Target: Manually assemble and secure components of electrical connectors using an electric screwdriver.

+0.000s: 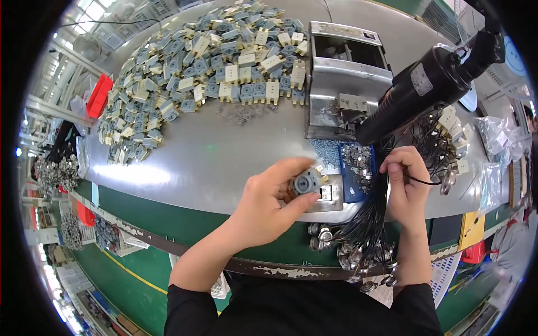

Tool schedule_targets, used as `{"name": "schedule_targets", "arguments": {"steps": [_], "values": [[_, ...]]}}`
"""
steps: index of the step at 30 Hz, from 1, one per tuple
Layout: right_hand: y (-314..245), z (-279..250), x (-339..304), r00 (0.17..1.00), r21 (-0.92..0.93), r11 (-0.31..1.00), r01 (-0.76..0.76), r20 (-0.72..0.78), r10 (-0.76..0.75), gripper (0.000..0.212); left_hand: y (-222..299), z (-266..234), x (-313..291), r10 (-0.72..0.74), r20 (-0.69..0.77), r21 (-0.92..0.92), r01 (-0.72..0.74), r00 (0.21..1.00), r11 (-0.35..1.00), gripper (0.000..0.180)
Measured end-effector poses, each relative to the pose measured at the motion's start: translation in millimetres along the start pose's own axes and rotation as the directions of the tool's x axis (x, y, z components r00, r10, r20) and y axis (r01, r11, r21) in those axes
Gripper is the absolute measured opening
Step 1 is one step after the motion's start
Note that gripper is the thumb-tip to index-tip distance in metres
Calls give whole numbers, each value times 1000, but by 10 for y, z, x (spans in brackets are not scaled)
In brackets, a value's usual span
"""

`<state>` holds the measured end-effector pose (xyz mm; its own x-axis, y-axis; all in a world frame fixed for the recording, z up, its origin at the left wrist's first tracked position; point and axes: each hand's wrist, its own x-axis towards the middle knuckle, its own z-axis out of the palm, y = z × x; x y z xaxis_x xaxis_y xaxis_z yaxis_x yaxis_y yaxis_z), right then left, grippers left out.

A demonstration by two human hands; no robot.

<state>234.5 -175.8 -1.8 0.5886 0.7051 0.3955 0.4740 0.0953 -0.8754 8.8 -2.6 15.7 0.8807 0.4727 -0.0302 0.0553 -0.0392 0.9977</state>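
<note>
At the bench edge, left hand (pixel 269 204) pinches a grey component (pixel 307 182); right hand (pixel 404 185) seemingly pinches a black wire (pixel 421 182).

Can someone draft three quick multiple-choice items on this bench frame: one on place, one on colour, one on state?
1. Where does the big pile of small parts lie?
A. On the grey table top, far left of the hands
B. Inside the blue tray
C. On the floor

2. What colour is the small tray between the hands?
A. Red
B. Blue
C. Yellow

3. What is the left hand doing?
A. Lying flat and empty
B. Holding a small grey round-faced part in its grip
C. Gripping the black tool

Answers:
1 A, the heap spreads over the metal table beyond the hands.
2 B, its rim shows blue around the metal bits.
3 B, thumb and fingers close on the part, while the right hand pinches a thin black wire.
</note>
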Motion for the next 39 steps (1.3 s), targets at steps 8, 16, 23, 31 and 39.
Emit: {"name": "schedule_targets", "arguments": {"steps": [8, 16, 23, 31, 39], "values": [[35, -50, 15, 990, -125, 983, 132, 61, -125, 11, -248, 179, 119, 232, 117, 484, -260, 966, 836, 32], [-12, 4, 9, 985, -167, 975, 145, 113, -127, 8, -426, 159, 65, 370, 40, 540, -331, 928, 773, 34], [-61, 13, -12, 991, -196, 977, 87, 114, -65, 10, -311, -433, 417, 303, -267, 664, -53, 915, 746, 31], [-127, 55, 17, 970, -255, 941, 222, 161, -185, 18, -308, -742, 852, 293, -200, 948, 109, 935, 298, 17], [-181, 92, 3, 979, -257, 951, 172, 152, -136, 24, -465, -884, 936, 406, -43, 966, -65, 913, 250, 13]]}}
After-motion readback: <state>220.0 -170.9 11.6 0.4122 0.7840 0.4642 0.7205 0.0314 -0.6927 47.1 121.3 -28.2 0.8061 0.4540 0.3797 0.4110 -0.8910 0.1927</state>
